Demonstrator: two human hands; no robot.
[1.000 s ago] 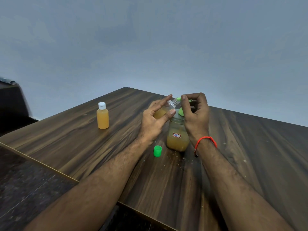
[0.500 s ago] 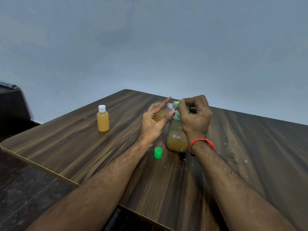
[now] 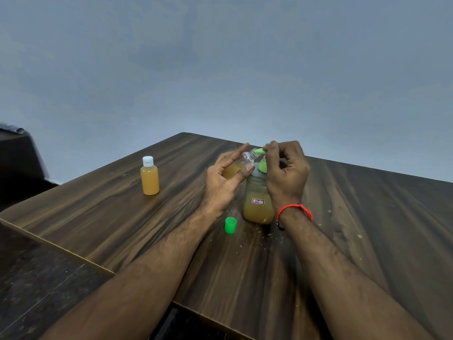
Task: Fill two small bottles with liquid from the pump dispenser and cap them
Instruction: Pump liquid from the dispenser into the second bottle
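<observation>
While amber liquid is sitting in the clear pump dispenser jar with the light green pump head (image 3: 258, 202) on the dark wood-grain surface (image 3: 367, 217), your left hand (image 3: 226, 179) is pinching a small clear uncapped bottle (image 3: 241, 163), partly full and tilted with its neck at the spout. Your right hand (image 3: 286, 173), fingers curled, is gripping the pump head. A loose green cap (image 3: 230, 225) is lying just beside the jar. A filled small white-capped bottle (image 3: 149, 175) is standing well apart, upright.

Right hand (image 3: 286, 173) pressed pump nozzle (image 3: 259, 151) lower 0.5 s ago; nozzle now raised again.
</observation>
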